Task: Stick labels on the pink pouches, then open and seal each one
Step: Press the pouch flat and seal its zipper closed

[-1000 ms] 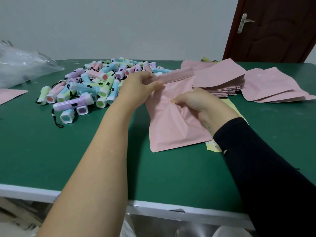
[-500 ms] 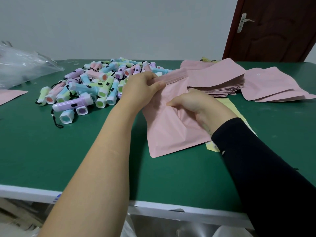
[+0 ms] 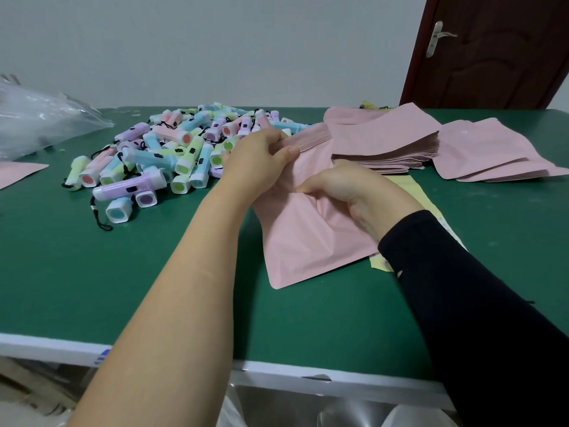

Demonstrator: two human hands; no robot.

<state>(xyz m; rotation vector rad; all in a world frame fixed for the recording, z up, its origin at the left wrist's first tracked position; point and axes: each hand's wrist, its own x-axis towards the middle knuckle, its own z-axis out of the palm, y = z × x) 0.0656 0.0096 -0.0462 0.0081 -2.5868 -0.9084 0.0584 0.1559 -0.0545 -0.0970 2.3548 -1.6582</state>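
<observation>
I see my left hand (image 3: pixel 258 155) pinching the top edge of the pouch (image 3: pixel 301 241), thumb over curled fingers. My right hand (image 3: pixel 345 189) grips its middle, fingers curled into creased film. The pouch lies mid-table (image 3: pixel 92 272), partly over a yellow sheet (image 3: pixel 409 186). Behind it is a pouch stack (image 3: pixel 385 140). Left of it are heaped torches (image 3: pixel 160 155), and at far left a clear bag (image 3: pixel 37 124).

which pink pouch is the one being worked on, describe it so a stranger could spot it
On the green table, look in the middle, right of the heap of pastel torches and in front of the stack of pink pouches. The pouch there is the only one creased and gripped: left hand at its top edge, right hand on its body.
</observation>
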